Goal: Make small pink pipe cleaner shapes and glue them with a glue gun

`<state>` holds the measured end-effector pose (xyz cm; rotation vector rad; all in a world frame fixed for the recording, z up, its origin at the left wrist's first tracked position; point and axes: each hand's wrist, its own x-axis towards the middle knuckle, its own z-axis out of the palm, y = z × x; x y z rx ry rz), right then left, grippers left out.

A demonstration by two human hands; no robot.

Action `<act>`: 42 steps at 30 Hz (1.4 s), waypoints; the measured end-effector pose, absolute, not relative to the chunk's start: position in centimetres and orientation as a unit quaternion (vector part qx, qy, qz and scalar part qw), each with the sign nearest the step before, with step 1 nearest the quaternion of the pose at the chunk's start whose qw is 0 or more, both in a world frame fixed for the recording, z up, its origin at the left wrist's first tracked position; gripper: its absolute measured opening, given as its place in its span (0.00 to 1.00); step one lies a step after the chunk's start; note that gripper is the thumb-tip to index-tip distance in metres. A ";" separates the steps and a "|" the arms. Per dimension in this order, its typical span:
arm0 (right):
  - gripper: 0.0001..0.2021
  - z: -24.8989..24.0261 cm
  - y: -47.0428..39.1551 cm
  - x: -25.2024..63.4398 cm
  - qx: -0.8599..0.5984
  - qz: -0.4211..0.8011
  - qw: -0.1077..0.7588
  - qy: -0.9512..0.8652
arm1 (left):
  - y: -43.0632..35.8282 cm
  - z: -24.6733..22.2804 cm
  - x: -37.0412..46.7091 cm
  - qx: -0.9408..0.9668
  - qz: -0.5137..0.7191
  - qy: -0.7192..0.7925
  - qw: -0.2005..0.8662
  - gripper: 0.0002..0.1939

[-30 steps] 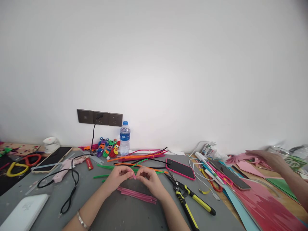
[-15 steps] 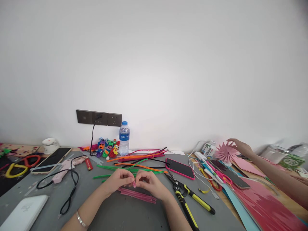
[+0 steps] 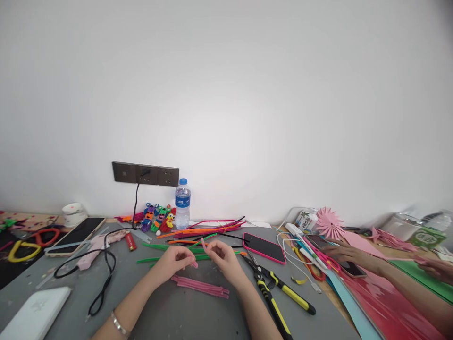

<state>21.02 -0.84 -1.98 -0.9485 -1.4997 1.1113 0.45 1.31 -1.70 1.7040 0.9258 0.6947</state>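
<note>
My left hand (image 3: 177,262) pinches a short bit of pink pipe cleaner (image 3: 195,265) between thumb and fingertips. A little to the right, my right hand (image 3: 224,261) is closed on a pink pipe cleaner (image 3: 203,244) whose end sticks up past the fingers. Whether both bits belong to one piece I cannot tell. Below the hands, a row of folded pink pipe cleaners (image 3: 201,287) lies on the grey mat (image 3: 191,318). Green pipe cleaners (image 3: 152,259) lie just behind my hands, with an orange, red and black bundle (image 3: 208,230) farther back.
Yellow-black pliers (image 3: 271,288) lie right of my right arm, near a pink-cased phone (image 3: 264,248). At left are a pink glue gun (image 3: 94,251), its black cord and a white box (image 3: 37,311). A water bottle (image 3: 183,205) stands behind. Another person's hand (image 3: 354,255) reaches in from the right.
My hands have drawn apart, and the pink pipe cleaner in my right hand now points upward. The other person's hand has moved from the pink paper fan down to the dark phone.
</note>
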 end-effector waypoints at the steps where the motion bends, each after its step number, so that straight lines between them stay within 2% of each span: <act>1: 0.15 -2.2 -0.6 21.1 -0.398 0.444 0.518 -0.613 | 1.2 -1.9 0.5 0.723 0.282 0.386 0.499 0.17; 4: 0.16 -2.7 -0.2 21.0 -0.414 0.408 0.549 -0.600 | 0.8 -2.4 0.9 0.771 0.259 0.382 0.438 0.14; 9: 0.14 -3.1 -0.4 20.4 -0.418 0.392 0.544 -0.613 | 0.2 -2.4 1.4 0.803 0.256 0.390 0.371 0.09; 15: 0.06 -2.7 -1.3 19.5 -0.413 0.327 0.510 -0.680 | 0.9 -1.9 1.2 0.754 0.341 0.398 0.396 0.14; 21: 0.04 -2.7 -1.5 19.1 -0.409 0.284 0.473 -0.727 | 1.4 -2.3 1.3 0.724 0.357 0.384 0.448 0.14; 25: 0.04 -2.6 -1.6 19.1 -0.402 0.310 0.463 -0.727 | 1.2 -2.1 1.2 0.718 0.357 0.382 0.459 0.15; 28: 0.03 -2.3 -1.8 19.3 -0.393 0.378 0.468 -0.696 | 1.2 -1.7 1.1 0.704 0.362 0.389 0.471 0.18; 32: 0.14 -1.9 -1.8 19.8 -0.327 0.526 0.483 -0.619 | 1.2 -1.3 1.0 0.653 0.380 0.407 0.513 0.21; 34: 0.17 -1.8 -1.8 19.9 -0.307 0.566 0.492 -0.586 | 1.2 -1.4 1.0 0.620 0.387 0.410 0.545 0.22; 42: 0.13 -2.8 -1.4 19.2 -0.316 0.559 0.524 -0.561 | 0.7 -1.2 1.6 0.611 0.384 0.396 0.567 0.23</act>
